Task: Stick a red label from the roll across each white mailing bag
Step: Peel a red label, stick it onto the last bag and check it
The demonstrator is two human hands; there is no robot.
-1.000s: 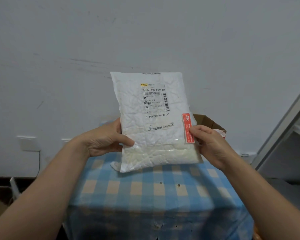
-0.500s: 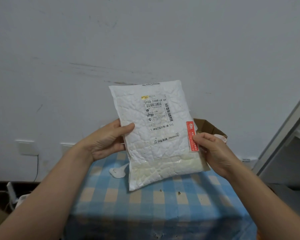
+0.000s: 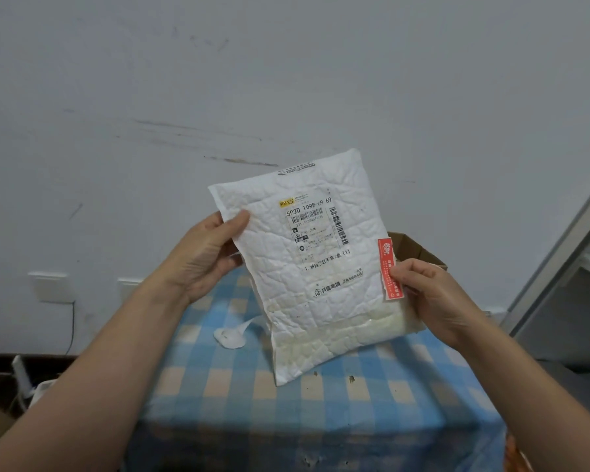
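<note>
Two bare hands hold a white mailing bag (image 3: 307, 284) up in the air, and its printed side faces the camera. The bag sits between the two grips and tips a little, so its top leans toward the right grip.

The left grip (image 3: 201, 257) holds the bag's left edge near the top. Its thumb lies flat on the front. Its fingers are behind the bag, where they cannot be seen.

The right grip (image 3: 430, 294) is lower down, on the bag's other edge. It pinches a red label (image 3: 387, 264) against that edge. The thumb tip presses on the lower half of the label, and the curled fingers are just behind it. The label stands almost upright, and its top pokes up above the thumb. I cannot tell how much of it is stuck down.

A shipping label (image 3: 315, 226) with bar codes is on the bag's front, between the grips and a bit higher than both.

Below the grips is the worktop (image 3: 286, 410), covered with a blue and tan checked cloth. The bag's lowest corner points down at it. A small white paper scrap (image 3: 230, 337) lies on the cloth under the left grip. An open cardboard box (image 3: 419, 250) peeks out just behind the right grip. Two wall sockets (image 3: 50, 287) are on the wall (image 3: 286, 80), far off past the left grip.
</note>
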